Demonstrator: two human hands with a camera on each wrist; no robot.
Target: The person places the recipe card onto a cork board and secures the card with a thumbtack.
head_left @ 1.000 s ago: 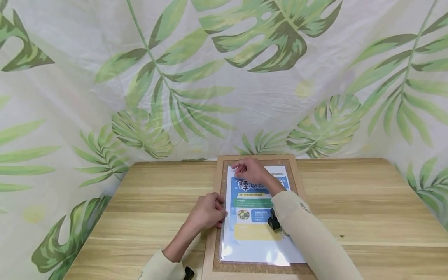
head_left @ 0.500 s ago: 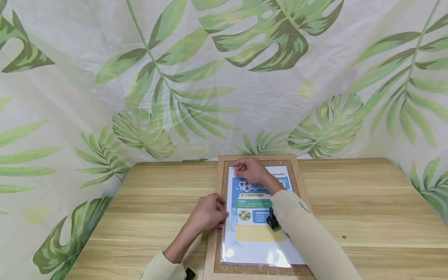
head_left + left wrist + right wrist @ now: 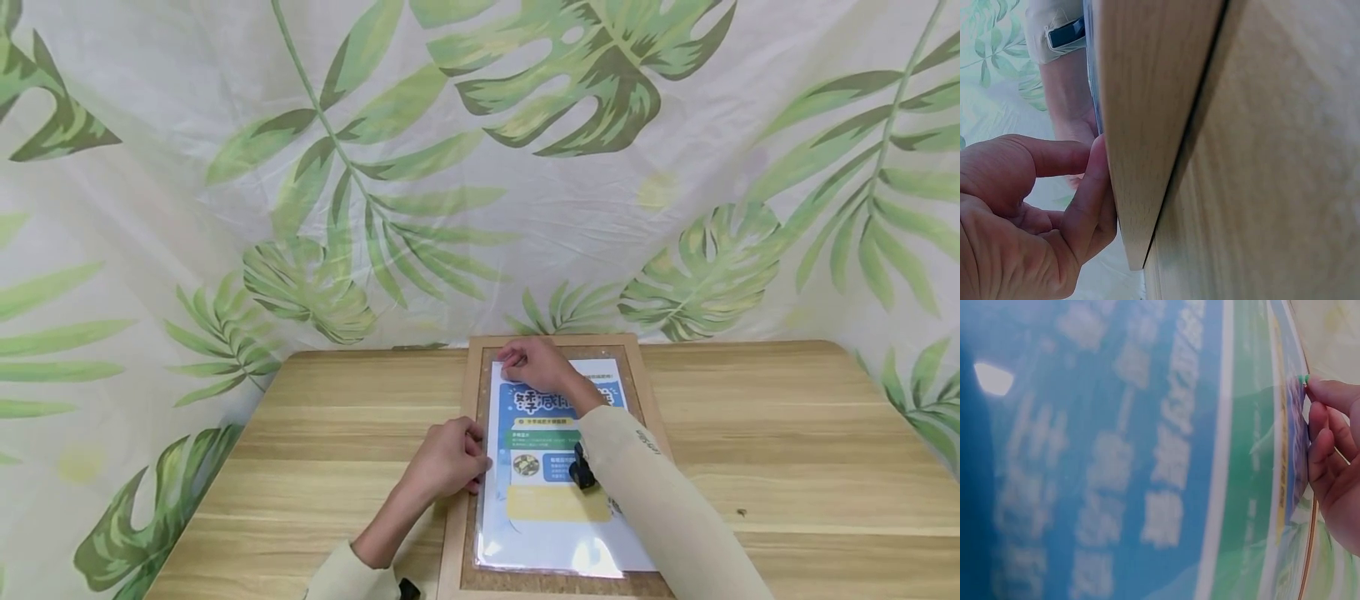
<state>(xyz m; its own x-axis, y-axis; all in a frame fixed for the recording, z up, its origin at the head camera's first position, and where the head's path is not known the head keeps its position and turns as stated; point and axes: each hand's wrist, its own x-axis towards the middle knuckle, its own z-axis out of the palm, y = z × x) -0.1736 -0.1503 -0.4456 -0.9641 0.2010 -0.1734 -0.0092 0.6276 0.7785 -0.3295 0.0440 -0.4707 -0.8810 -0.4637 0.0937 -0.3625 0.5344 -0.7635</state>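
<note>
A laminated poster (image 3: 555, 537) with blue, green and yellow printing lies on a wood-framed cork board (image 3: 468, 575). At the poster's left edge, my left hand (image 3: 447, 458) pinches the clear border between thumb and fingertip. Its other fingers rest against the board's frame (image 3: 1147, 94) in the left wrist view. My right hand (image 3: 542, 367) reaches over the poster to the upper left corner. There, in the right wrist view, its fingertips pinch a small green pushpin (image 3: 1304, 379) against the poster. The pin's point is hidden.
The board lies on a wood-grain table (image 3: 360, 400), reaching near its back edge. Behind stands a pale curtain (image 3: 540, 225) with green leaf prints. A small dark mark (image 3: 741, 512) shows on the table at right. Glare spots the poster's lower part.
</note>
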